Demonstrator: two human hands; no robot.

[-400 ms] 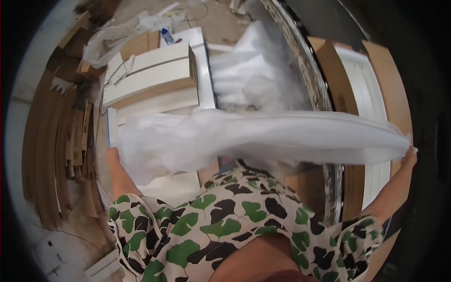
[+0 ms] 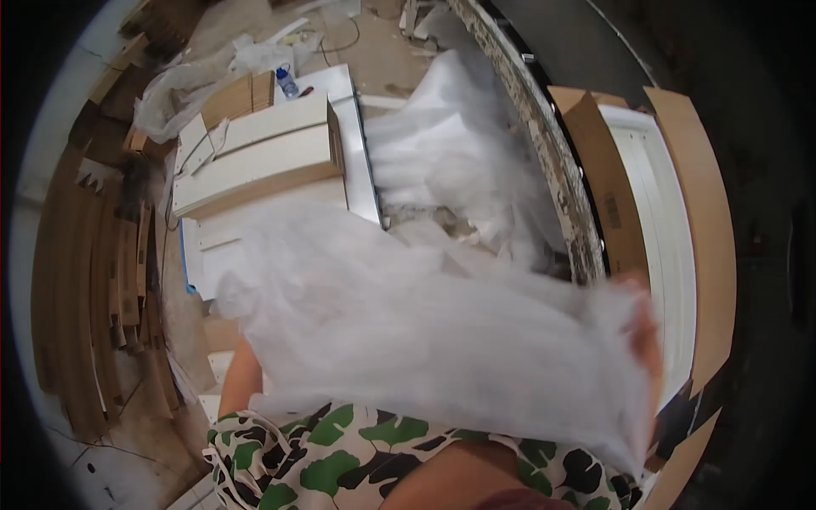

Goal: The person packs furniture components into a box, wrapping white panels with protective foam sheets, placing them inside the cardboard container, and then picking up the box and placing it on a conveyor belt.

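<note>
I hold a large, thin, translucent white foam sheet [image 2: 425, 340] spread in front of my camouflage-print shirt [image 2: 340, 450]. My right hand [image 2: 643, 333] grips its right edge and shows blurred through the material, beside the open cardboard box. My left forearm [image 2: 240, 374] rises to the sheet's lower left part, which hangs from where the arm ends. The left hand itself is covered by the sheet. The sheet is slack and billowing, and it hides the floor below it.
A stack of white panels in cardboard [image 2: 255, 157] lies ahead on the left, with a small water bottle [image 2: 286, 82] behind it. More crumpled white wrap [image 2: 459, 144] is piled by a speckled stone edge [image 2: 548, 161]. An open cardboard box with a white panel [image 2: 659, 221] lies at the right. Cardboard strips [image 2: 85, 297] lie at the left.
The sheet was stretched taut and narrow between my hands; now it hangs broad and slack. My right hand has moved inward and up, and is blurred by motion.
</note>
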